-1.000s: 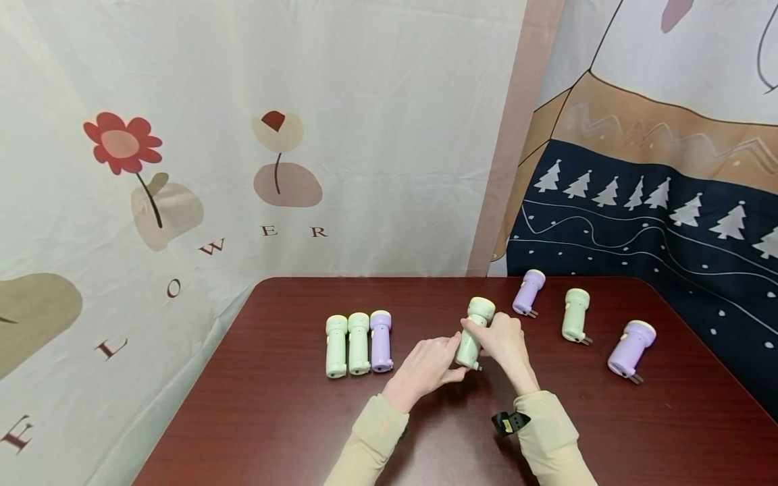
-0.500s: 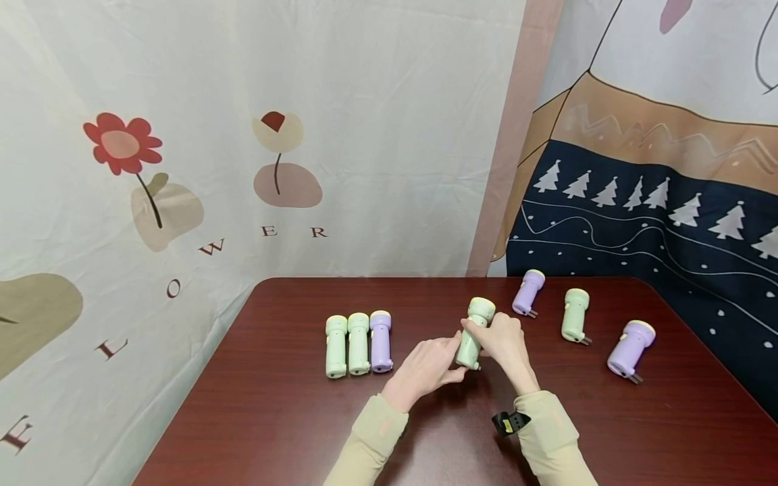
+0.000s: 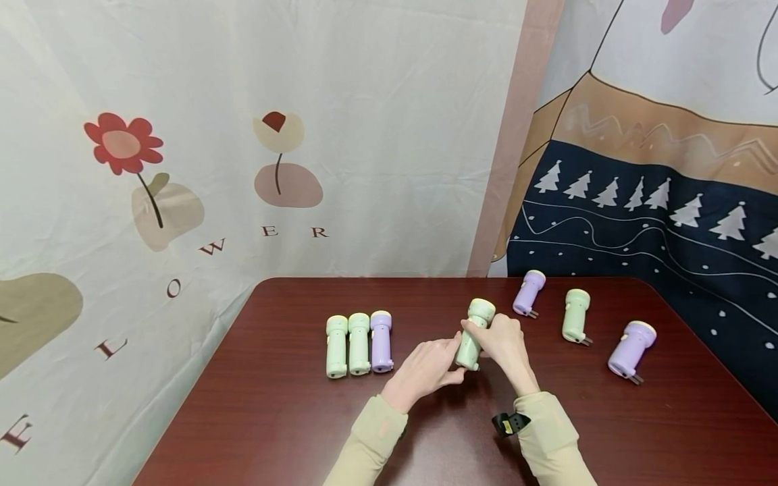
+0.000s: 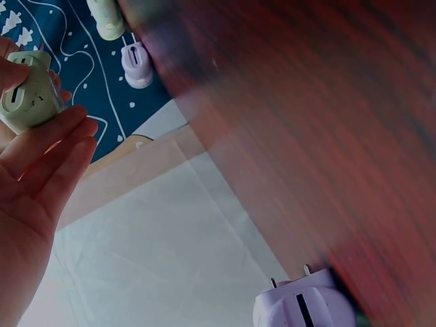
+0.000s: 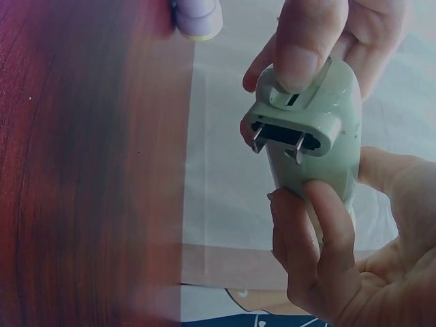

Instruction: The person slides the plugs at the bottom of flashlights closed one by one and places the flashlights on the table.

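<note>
In the head view both hands hold a light green plug-in flashlight (image 3: 473, 334) over the table, its lamp head tilted up and away. My right hand (image 3: 504, 341) grips its barrel, fingers curled round it in the right wrist view. My left hand (image 3: 425, 364) is at the plug end. There a thumb (image 5: 300, 65) presses by the slotted slider, and two metal prongs (image 5: 298, 146) stick out below it. In the left wrist view, the long fingers of the left hand (image 4: 48, 177) lie fairly straight along the green body. The flashlight's far side is hidden.
Left of the hands, two green flashlights (image 3: 358, 343) and a purple flashlight (image 3: 381, 341) lie side by side on the dark red table (image 3: 273, 418). To the right lie a far purple flashlight (image 3: 529, 292), another green one (image 3: 575, 315) and a nearer purple one (image 3: 632, 347), prongs showing.
Both hands stay nearly in place on the green flashlight. At its plug end, less of the small projecting part shows in the head view than a second ago.
</note>
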A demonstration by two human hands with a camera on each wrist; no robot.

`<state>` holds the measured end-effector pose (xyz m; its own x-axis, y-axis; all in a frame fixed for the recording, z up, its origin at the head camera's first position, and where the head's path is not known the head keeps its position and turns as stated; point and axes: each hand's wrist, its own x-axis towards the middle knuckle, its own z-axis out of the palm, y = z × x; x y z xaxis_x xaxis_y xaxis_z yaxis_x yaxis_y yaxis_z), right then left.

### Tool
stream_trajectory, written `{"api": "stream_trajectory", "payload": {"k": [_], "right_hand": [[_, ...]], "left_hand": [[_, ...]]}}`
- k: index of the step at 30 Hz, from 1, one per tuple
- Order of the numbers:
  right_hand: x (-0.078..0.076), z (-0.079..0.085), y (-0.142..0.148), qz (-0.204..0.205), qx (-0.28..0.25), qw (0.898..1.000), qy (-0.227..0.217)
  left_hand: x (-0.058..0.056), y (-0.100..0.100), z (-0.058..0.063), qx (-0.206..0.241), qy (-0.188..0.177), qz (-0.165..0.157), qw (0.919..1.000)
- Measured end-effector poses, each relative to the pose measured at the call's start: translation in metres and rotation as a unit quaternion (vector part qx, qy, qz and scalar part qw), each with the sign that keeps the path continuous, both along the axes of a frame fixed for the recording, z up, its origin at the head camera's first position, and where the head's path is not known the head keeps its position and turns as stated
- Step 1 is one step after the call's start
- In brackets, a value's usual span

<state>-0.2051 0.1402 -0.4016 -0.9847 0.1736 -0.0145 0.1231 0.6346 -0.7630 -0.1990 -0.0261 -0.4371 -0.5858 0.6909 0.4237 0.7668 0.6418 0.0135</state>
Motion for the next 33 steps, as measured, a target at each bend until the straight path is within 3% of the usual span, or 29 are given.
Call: {"api": "stream_trajectory", "payload": {"k": [15, 25, 33], "right_hand": [[0.0002, -0.0021, 0.0010, 0.003, 0.003, 1.000, -0.002], [-0.0004, -0.0041, 0.0006, 0.008, 0.014, 1.000, -0.008], [-0.0016, -0.0041, 0.0008, 0.020, 0.008, 1.000, -0.011]], "left_hand": [[0.0004, -0.0007, -0.0010, 0.000, -0.011, -0.003, 0.9999], [0.0008, -0.0018, -0.0004, 0.005, -0.037, -0.002, 0.9993], [0.0012, -0.0053, -0.0036, 0.001, -0.019, 0.006, 0.9998]]}}
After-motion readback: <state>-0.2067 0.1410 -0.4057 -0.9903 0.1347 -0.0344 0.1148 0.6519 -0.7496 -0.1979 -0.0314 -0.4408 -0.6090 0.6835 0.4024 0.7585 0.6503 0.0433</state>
